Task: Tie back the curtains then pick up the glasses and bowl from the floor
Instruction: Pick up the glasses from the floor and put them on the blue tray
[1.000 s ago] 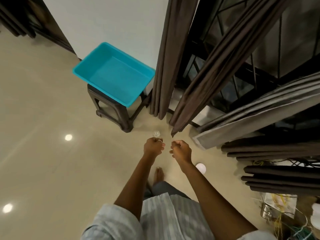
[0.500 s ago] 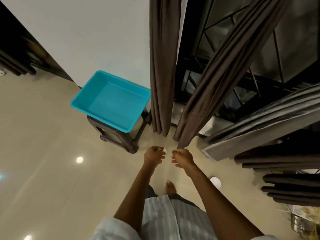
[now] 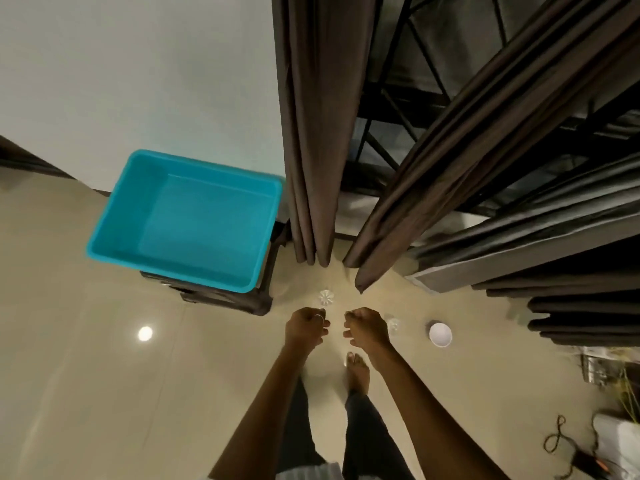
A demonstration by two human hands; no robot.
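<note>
Two dark brown curtains hang ahead of me: the left curtain [image 3: 313, 133] falls straight, the right curtain [image 3: 450, 150] slants to the upper right. Both reach the floor. On the tiles stand a clear glass [image 3: 325, 297] just beyond my hands, a second clear glass [image 3: 393, 323] beside my right hand, and a white bowl [image 3: 440, 334] further right. My left hand [image 3: 306, 325] and right hand [image 3: 367, 327] are held side by side in loose fists below the curtain hems, touching neither curtain. I see nothing held in either fist.
A turquoise plastic tub [image 3: 187, 220] sits on a dark stool [image 3: 225, 299] left of the curtains. More dark curtain folds [image 3: 581, 306] bunch at the right. Cords and metal clutter [image 3: 602, 372] lie at the far right. My bare foot [image 3: 357, 372] stands below my hands.
My head has tilted up, so the tub and curtains sit lower in view. Both fists stay close together. The second glass and the bowl now show to the right.
</note>
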